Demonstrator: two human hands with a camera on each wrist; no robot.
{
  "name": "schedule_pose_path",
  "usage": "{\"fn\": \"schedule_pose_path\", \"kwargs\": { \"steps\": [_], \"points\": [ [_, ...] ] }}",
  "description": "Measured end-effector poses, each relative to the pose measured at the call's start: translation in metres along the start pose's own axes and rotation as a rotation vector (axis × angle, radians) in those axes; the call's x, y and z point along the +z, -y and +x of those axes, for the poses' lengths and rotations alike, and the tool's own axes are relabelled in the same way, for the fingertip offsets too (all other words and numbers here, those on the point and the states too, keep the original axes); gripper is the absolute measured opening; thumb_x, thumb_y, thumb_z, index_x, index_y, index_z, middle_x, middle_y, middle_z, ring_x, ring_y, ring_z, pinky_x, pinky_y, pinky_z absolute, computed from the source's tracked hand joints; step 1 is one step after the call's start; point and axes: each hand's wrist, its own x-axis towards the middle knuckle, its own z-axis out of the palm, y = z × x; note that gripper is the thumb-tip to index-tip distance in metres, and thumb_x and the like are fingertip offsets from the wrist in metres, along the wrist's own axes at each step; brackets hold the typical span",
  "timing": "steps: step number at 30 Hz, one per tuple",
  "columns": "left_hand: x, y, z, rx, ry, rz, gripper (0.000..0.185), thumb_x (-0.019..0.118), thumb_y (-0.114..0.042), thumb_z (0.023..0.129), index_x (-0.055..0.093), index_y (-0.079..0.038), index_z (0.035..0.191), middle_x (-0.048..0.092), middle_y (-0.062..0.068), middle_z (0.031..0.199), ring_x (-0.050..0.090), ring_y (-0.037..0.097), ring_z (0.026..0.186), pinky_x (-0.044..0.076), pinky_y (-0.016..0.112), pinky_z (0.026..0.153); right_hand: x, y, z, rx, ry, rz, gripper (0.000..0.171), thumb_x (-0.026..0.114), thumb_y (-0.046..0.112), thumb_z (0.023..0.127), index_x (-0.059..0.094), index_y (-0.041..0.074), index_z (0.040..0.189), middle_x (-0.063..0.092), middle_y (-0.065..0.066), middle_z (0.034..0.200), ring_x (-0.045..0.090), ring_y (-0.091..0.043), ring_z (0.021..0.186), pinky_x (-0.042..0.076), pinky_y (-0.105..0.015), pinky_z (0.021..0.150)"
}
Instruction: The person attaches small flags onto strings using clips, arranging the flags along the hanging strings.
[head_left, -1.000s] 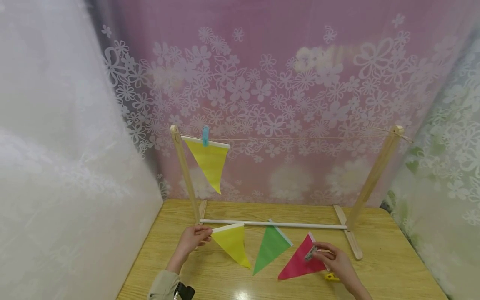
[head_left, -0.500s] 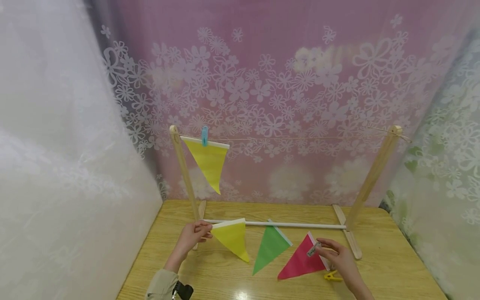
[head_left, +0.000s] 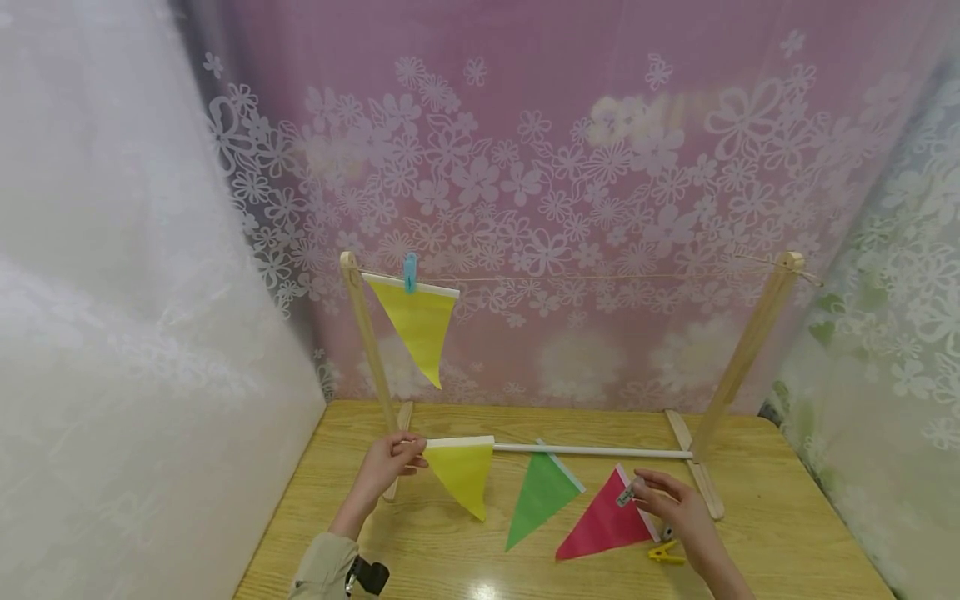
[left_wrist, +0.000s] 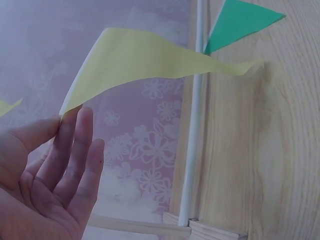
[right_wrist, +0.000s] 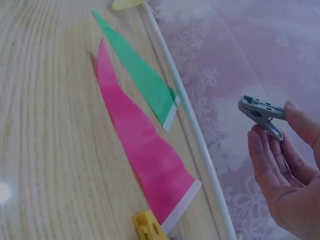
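Observation:
My left hand [head_left: 390, 467] pinches the white-edged corner of a yellow paper pennant [head_left: 459, 475], which hangs lifted off the wooden table [head_left: 420, 567]; the wrist view shows the pennant [left_wrist: 150, 62] held at the fingertips [left_wrist: 70, 120]. My right hand [head_left: 667, 504] pinches a small grey clothespin [head_left: 626, 497] just above the red pennant [head_left: 603, 527]. In the right wrist view the grey clothespin [right_wrist: 261, 115] sits between thumb and fingers. A green pennant [head_left: 542, 496] lies flat between the two hands. Another yellow pennant [head_left: 416, 321] hangs from the string by a blue clothespin [head_left: 409, 272].
A wooden stand has two posts [head_left: 367, 350], a string [head_left: 600, 277] across the top and a white rod [head_left: 592, 451] along its base. A yellow clothespin [head_left: 665, 552] lies on the table by my right hand. Flowered curtains enclose the table.
My left hand has lifted the yellow pennant up and slightly back toward the rod. My right hand with the grey clothespin has shifted a little to the right.

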Motion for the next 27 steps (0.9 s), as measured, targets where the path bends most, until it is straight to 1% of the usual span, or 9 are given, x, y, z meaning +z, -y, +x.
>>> {"fn": "schedule_pose_path", "kwargs": {
  "steps": [5,7,13,15,16,18,20,22,27],
  "points": [
    [0.000,-0.010,0.001,0.014,0.004,-0.015,0.037,0.065,-0.028,0.101,0.067,0.004,0.119,0.077,0.013,0.097,0.074,0.029,0.089,0.061,0.042,0.082,0.001,0.009,0.000,-0.005,0.019,0.009,0.057,0.064,0.027,0.102,0.048,-0.005,0.146,0.060,-0.018,0.133,0.072,-0.014,0.102,0.055,-0.042,0.098],
    [0.001,-0.013,0.001,0.005,0.006,-0.024,0.037,0.065,-0.028,0.101,0.066,0.005,0.119,0.076,0.013,0.098,0.074,0.027,0.089,0.061,0.041,0.083,0.002,0.012,0.000,-0.012,0.027,0.006,0.058,0.064,0.028,0.102,0.047,-0.005,0.146,0.059,-0.019,0.135,0.072,-0.014,0.102,0.056,-0.040,0.098],
    [0.001,-0.024,-0.001,-0.009,0.009,-0.042,0.038,0.065,-0.029,0.101,0.066,0.005,0.117,0.076,0.013,0.095,0.075,0.020,0.085,0.061,0.035,0.081,0.004,0.022,0.000,-0.064,0.054,-0.039,0.057,0.064,0.027,0.102,0.047,-0.005,0.147,0.058,-0.019,0.136,0.072,-0.014,0.103,0.057,-0.033,0.094],
    [0.001,-0.031,-0.004,-0.007,0.015,-0.050,0.037,0.065,-0.028,0.101,0.065,0.006,0.115,0.076,0.016,0.095,0.075,0.025,0.087,0.061,0.035,0.081,0.005,0.025,-0.001,-0.095,0.060,-0.050,0.055,0.063,0.026,0.103,0.048,-0.004,0.146,0.059,-0.019,0.133,0.072,-0.013,0.102,0.057,-0.031,0.093],
    [0.001,-0.033,-0.004,-0.005,0.017,-0.052,0.036,0.065,-0.028,0.102,0.065,0.006,0.115,0.076,0.016,0.095,0.075,0.028,0.089,0.061,0.035,0.081,0.006,0.027,-0.001,-0.113,0.063,-0.056,0.054,0.063,0.025,0.103,0.049,-0.004,0.146,0.059,-0.019,0.132,0.072,-0.013,0.101,0.058,-0.031,0.092],
    [0.001,-0.035,-0.003,-0.009,0.019,-0.053,0.035,0.065,-0.029,0.101,0.066,0.005,0.113,0.077,0.016,0.095,0.076,0.028,0.089,0.061,0.036,0.081,0.008,0.032,-0.001,-0.141,0.067,-0.062,0.052,0.063,0.023,0.103,0.050,-0.004,0.145,0.060,-0.020,0.129,0.073,-0.015,0.101,0.058,-0.029,0.091],
    [0.001,-0.037,-0.001,-0.006,0.022,-0.051,0.035,0.066,-0.028,0.101,0.066,0.005,0.112,0.077,0.016,0.097,0.075,0.033,0.093,0.061,0.037,0.081,0.010,0.037,-0.002,-0.167,0.071,-0.070,0.051,0.062,0.022,0.103,0.050,-0.005,0.145,0.061,-0.020,0.126,0.073,-0.015,0.100,0.058,-0.028,0.090],
    [0.001,-0.035,0.002,-0.002,0.023,-0.043,0.035,0.066,-0.029,0.100,0.067,0.004,0.112,0.077,0.014,0.097,0.075,0.030,0.092,0.061,0.037,0.082,0.012,0.042,-0.002,-0.182,0.072,-0.073,0.051,0.063,0.022,0.103,0.050,-0.006,0.144,0.061,-0.019,0.126,0.072,-0.015,0.101,0.058,-0.027,0.089],
    [0.002,-0.046,0.002,0.013,0.039,-0.043,0.037,0.066,-0.028,0.101,0.065,0.006,0.116,0.077,0.015,0.098,0.075,0.031,0.092,0.061,0.041,0.084,0.014,0.053,-0.001,-0.205,0.086,-0.077,0.050,0.064,0.023,0.102,0.052,-0.003,0.144,0.059,-0.022,0.131,0.071,-0.011,0.102,0.058,-0.027,0.089]
  ]
}}
